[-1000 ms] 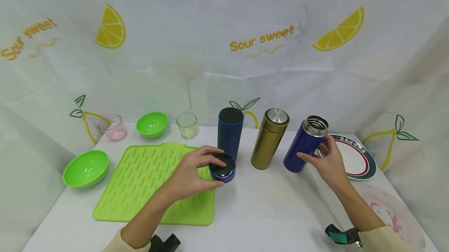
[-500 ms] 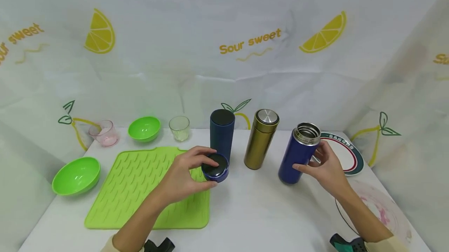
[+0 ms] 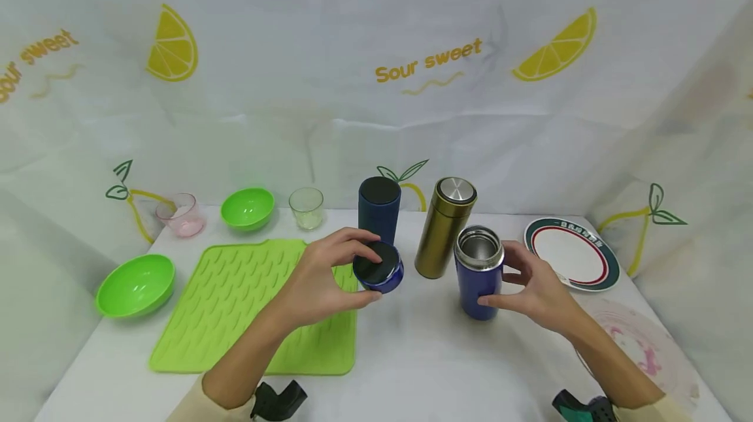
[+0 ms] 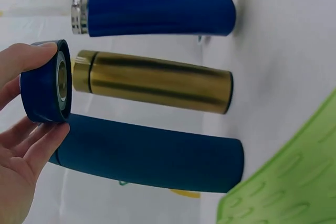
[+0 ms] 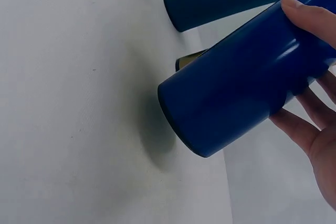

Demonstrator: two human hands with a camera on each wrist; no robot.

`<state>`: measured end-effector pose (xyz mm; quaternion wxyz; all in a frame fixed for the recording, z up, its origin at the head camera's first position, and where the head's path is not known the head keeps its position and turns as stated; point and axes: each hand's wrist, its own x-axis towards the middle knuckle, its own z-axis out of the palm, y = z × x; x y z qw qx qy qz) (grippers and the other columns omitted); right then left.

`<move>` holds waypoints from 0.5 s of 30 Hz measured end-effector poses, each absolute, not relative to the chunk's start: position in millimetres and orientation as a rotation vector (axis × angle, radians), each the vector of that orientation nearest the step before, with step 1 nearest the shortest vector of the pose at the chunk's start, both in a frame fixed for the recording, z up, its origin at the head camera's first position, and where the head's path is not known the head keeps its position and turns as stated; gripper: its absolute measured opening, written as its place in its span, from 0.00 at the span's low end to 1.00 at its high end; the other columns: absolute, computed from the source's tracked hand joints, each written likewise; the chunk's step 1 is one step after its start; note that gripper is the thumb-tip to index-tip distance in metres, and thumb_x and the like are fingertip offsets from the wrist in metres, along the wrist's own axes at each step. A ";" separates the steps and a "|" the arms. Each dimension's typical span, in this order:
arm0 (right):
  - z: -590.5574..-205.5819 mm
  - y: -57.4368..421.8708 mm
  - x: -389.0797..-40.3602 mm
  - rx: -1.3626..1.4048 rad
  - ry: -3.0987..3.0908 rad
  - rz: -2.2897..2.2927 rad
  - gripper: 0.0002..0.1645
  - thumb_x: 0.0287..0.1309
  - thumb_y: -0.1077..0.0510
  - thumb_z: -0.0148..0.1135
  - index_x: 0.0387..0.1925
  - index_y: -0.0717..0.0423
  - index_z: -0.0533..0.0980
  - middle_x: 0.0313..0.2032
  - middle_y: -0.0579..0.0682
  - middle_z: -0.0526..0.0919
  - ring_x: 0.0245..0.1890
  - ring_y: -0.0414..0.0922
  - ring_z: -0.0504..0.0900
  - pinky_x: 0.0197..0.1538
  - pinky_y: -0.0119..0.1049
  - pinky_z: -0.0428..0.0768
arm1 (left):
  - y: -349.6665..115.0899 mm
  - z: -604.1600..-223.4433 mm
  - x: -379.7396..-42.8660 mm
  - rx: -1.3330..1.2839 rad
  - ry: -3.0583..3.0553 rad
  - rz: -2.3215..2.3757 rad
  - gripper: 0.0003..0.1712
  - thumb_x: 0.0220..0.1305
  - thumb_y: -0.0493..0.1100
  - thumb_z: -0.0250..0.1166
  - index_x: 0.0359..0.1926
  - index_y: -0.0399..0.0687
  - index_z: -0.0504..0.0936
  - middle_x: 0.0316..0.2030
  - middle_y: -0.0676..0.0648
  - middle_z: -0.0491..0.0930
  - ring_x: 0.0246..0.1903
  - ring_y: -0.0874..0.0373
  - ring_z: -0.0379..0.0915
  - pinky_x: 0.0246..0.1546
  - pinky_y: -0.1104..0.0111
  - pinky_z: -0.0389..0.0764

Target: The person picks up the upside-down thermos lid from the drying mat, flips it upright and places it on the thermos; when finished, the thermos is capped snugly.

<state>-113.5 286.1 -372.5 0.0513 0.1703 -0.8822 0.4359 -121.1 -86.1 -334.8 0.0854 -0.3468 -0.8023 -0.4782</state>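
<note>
My left hand point(image 3: 317, 278) pinches a blue lid point(image 3: 374, 270) with a black top between thumb and fingers, above the table near the mat's right edge. The lid's ringed underside point(image 4: 63, 80) faces the bottles in the left wrist view. In my right hand point(image 3: 538, 291) is a lidless blue thermos bottle point(image 3: 473, 288) with a steel neck, thumb on the near side and fingers behind. Its base hangs over its shadow on the table in the right wrist view. A gold thermos point(image 3: 441, 236) stands just behind it, and a dark teal thermos point(image 3: 378, 213) stands behind the lid.
On the left lies a green drying mat point(image 3: 235, 311), with a large green bowl point(image 3: 135, 288) beside it. Along the back stand a pink glass point(image 3: 185, 219), a small green bowl point(image 3: 248, 210) and a clear glass point(image 3: 307, 210). A rimmed plate point(image 3: 573, 255) is at right.
My right hand has brought the blue thermos bottle leftward and nearer, from leaning to more upright. The lid in my left hand has risen slightly and tilted.
</note>
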 end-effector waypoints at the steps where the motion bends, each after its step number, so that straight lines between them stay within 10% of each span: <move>1: -371.9 285.3 -114.0 0.537 -2.690 1.318 0.49 0.37 0.61 0.86 0.63 0.57 0.71 0.51 0.29 0.79 0.51 0.22 0.79 0.52 0.21 0.83 | -84.7 -331.8 -121.3 -1.043 -2.394 -1.415 0.20 0.47 0.40 0.82 0.43 0.53 0.86 0.58 0.50 0.82 0.56 0.54 0.82 0.55 0.61 0.87; 8: -367.4 278.3 -117.2 0.616 -2.793 1.289 0.48 0.40 0.54 0.86 0.64 0.55 0.73 0.57 0.51 0.83 0.54 0.27 0.81 0.54 0.25 0.84 | -74.1 -318.4 -121.8 -1.081 -2.399 -1.448 0.21 0.46 0.38 0.82 0.42 0.50 0.83 0.58 0.50 0.79 0.57 0.54 0.81 0.54 0.62 0.87; 15: -365.3 268.9 -119.9 0.759 -2.857 1.237 0.47 0.41 0.47 0.85 0.64 0.48 0.75 0.59 0.50 0.84 0.56 0.36 0.84 0.53 0.29 0.85 | -58.6 -315.1 -120.8 -1.114 -2.374 -1.518 0.22 0.45 0.37 0.82 0.40 0.48 0.81 0.56 0.49 0.76 0.55 0.54 0.80 0.51 0.66 0.87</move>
